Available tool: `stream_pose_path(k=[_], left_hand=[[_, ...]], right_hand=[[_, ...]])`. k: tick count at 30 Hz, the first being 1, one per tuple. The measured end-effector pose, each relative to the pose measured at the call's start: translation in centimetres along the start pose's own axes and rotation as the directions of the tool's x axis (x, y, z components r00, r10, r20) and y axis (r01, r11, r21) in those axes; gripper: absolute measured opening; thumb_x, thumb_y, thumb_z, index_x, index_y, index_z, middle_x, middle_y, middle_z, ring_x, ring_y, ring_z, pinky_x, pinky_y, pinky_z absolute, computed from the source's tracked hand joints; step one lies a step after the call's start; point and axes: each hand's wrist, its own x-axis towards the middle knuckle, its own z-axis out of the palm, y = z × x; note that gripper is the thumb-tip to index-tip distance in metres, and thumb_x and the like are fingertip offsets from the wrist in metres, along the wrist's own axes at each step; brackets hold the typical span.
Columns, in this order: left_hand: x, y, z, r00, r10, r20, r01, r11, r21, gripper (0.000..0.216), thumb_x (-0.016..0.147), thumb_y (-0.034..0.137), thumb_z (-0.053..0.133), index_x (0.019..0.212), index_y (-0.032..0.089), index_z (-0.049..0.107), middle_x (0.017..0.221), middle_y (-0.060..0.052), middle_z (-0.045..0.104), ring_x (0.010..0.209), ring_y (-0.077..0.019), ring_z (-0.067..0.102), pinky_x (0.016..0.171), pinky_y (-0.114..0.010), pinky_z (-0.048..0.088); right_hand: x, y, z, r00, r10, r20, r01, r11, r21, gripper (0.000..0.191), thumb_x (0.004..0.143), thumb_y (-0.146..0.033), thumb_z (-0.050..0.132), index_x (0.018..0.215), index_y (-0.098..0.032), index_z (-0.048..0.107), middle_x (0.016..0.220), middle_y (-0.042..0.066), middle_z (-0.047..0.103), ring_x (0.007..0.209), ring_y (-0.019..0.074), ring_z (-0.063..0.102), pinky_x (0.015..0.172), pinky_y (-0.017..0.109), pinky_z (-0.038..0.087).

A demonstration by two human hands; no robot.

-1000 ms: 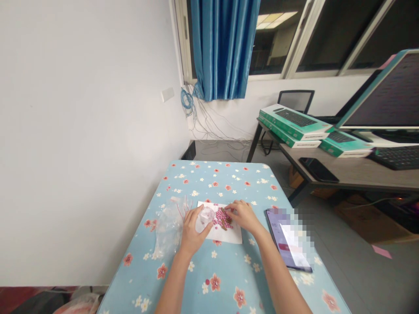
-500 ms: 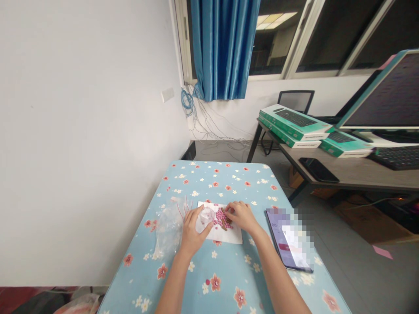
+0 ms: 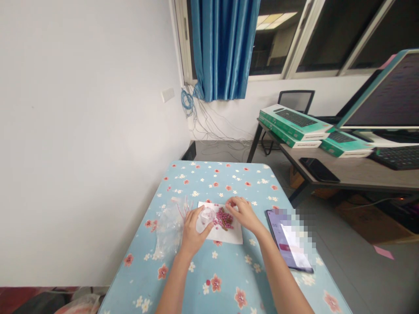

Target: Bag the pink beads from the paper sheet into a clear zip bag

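Observation:
On the table lies a white sheet of paper (image 3: 235,238) with a pile of small round pink pieces (image 3: 222,214). Several brownish-green elongated pieces (image 3: 225,228) are mixed in with them. My left hand (image 3: 194,229) curves its thumb and fingers round a small clear plastic container (image 3: 206,216), which has some pink showing in it. My right hand (image 3: 244,213) hovers just above the right side of the pile, thumb and forefinger pinched together. Whatever is between those fingertips is too small to make out. Left of my left hand rests a crumpled clear plastic bag (image 3: 168,233).
Thin red strips (image 3: 180,211) lie by the bag. A phone with a lit screen (image 3: 284,244) is on the table's right side. The flowered tablecloth (image 3: 216,174) reaches to the white wall at left. A desk with keyboard boxes (image 3: 294,124) stands at right.
My right hand has lifted slightly up and away from the pile, uncovering more of the brownish-green pieces. My left hand stays round the clear container.

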Motion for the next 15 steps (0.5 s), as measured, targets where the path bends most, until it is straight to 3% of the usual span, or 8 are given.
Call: stream_pose_path(k=[6, 10, 15], left_hand=[[-0.1, 0.0, 0.0, 1.0, -0.003, 0.03, 0.004, 1.0, -0.012, 0.046, 0.081, 0.033, 0.061, 0.124, 0.022, 0.047, 0.116, -0.009, 0.06, 0.109, -0.0222, 0.055, 0.089, -0.039, 0.049], [0.0, 0.1, -0.1, 0.999, 0.022, 0.036, -0.021, 1.0, -0.011, 0.043, 0.081, 0.033, 0.06, 0.121, 0.021, 0.048, 0.116, -0.009, 0.06, 0.107, -0.0221, 0.055, 0.09, -0.04, 0.048], [0.1, 0.2, 0.0, 0.999, 0.035, 0.026, -0.035, 0.999, -0.006, 0.042, 0.081, 0.032, 0.059, 0.12, 0.021, 0.049, 0.115, -0.009, 0.061, 0.107, -0.0227, 0.055, 0.089, -0.04, 0.048]], right_hand=[[-0.6, -3.7, -1.9, 0.981, -0.18, -0.066, 0.19, 0.959, 0.209, 0.021, 0.094, -0.035, 0.042, 0.084, -0.021, 0.054, 0.083, 0.001, 0.06, 0.082, 0.0173, 0.053, 0.08, 0.031, 0.036], [-1.1, -5.8, -1.6, 0.974, -0.227, -0.021, 0.226, 0.952, 0.205, 0.023, 0.096, -0.036, 0.04, 0.085, -0.022, 0.055, 0.084, 0.001, 0.06, 0.085, 0.0176, 0.052, 0.082, 0.033, 0.035], [-1.1, -6.3, -0.5, 0.971, -0.237, 0.021, 0.231, 0.96, 0.156, 0.025, 0.096, -0.038, 0.04, 0.087, -0.022, 0.057, 0.084, 0.001, 0.059, 0.085, 0.0181, 0.051, 0.08, 0.033, 0.035]])
